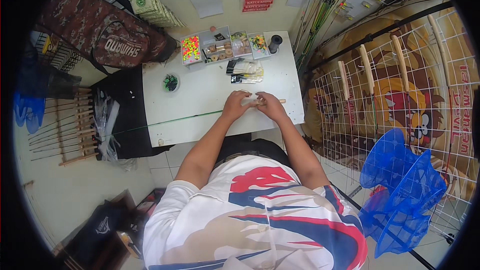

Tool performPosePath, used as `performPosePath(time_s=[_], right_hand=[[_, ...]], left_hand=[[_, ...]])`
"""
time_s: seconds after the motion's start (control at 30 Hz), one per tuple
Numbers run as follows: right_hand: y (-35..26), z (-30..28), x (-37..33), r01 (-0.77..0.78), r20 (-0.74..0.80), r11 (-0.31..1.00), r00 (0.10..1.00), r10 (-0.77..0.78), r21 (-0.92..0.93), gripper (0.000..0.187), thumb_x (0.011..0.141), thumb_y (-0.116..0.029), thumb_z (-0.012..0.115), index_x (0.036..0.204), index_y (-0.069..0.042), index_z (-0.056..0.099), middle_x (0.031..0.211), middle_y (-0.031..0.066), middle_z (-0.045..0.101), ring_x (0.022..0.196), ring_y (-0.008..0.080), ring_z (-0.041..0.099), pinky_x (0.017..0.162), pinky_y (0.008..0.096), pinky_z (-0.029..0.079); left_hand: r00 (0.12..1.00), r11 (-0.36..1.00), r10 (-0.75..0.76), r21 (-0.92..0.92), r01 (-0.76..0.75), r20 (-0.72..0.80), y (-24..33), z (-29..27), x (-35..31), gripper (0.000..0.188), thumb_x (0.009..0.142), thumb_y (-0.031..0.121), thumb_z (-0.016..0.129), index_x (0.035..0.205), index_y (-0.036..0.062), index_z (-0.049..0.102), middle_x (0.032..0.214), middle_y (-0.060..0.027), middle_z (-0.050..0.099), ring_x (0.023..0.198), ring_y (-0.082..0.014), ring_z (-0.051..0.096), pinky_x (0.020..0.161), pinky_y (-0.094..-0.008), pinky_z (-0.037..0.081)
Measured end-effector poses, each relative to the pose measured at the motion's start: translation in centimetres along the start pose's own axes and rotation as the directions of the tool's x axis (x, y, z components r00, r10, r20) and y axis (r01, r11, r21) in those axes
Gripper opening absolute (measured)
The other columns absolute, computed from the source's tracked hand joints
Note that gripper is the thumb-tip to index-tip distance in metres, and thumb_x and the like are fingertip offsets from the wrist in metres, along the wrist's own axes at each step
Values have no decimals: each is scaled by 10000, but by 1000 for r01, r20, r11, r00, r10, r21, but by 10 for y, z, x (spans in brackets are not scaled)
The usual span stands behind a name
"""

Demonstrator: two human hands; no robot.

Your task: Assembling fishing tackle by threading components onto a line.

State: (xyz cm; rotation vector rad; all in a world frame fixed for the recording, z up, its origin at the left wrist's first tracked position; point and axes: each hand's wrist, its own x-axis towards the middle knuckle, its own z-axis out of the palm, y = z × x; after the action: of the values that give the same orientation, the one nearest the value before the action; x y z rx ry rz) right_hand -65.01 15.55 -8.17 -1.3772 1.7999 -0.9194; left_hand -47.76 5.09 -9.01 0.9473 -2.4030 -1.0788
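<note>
A thin green fishing rod [192,116] lies slantwise across the near part of the white table, its tip reaching past the left edge. Its pale wooden handle [282,101] sticks out to the right of my right hand [270,106]. The fingers of that hand are bent and closed around the handle's forward part. Just left of it, my left hand [237,105] curls over the rod, thumb and fingertips turned toward the right hand. The fingertips of both hands nearly meet. What lies right between them is too small to make out.
Beyond my hands on the white table [200,92] lie black-and-clear packets [245,67]. Behind them stand a divided tray [217,45], a box of bright beads [191,49] and a dark spool [274,44]. A tub [171,82] sits left. Blue nets [400,190] hang right.
</note>
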Motion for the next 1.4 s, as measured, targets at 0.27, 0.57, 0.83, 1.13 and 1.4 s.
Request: performPosePath(time_s=[0.27,0.57,0.83,1.13,1.4], right_hand=[[-2,-8,7,-36,54,999,998,36,-3,598,762,-89,762,1305,-74,512,1034,140,693,937,282,642,838,371,510],[5,-5,13,-16,19,982,1000,20,-187,351,776,-145,742,1112,-82,660,1015,118,699,995,289,638,864,393,509],[-3,23,50,-236,-37,915,971,237,-328,229,789,-283,733,885,-75,733,896,127,705,893,288,665,788,391,528],[5,33,60,-228,-36,904,972,231,-361,227,790,-298,734,814,-73,726,786,107,707,745,283,677,693,380,531],[21,7,35,-250,-207,951,936,286,182,210,804,-221,773,789,-32,683,683,37,635,620,103,562,578,261,443]], left_hand=[[978,982,186,-32,-184,96,-2,2,9,356,704,202,825,1024,93,712,1038,-72,681,1022,-278,589,921,-389,472],[995,994,102,-35,-102,8,-2,-13,5,255,723,94,775,968,75,705,994,-82,697,965,-276,613,867,-383,500],[997,987,-14,158,27,-78,-24,-38,-11,228,741,95,748,966,76,718,975,-74,714,977,-284,619,868,-394,499],[988,987,-98,118,112,-122,-31,-29,-15,236,737,107,755,966,71,715,956,-64,716,962,-285,623,867,-398,494],[988,986,-123,102,132,-90,-38,-26,-19,339,733,145,779,1052,73,692,1015,-94,695,1017,-284,606,912,-399,472]])
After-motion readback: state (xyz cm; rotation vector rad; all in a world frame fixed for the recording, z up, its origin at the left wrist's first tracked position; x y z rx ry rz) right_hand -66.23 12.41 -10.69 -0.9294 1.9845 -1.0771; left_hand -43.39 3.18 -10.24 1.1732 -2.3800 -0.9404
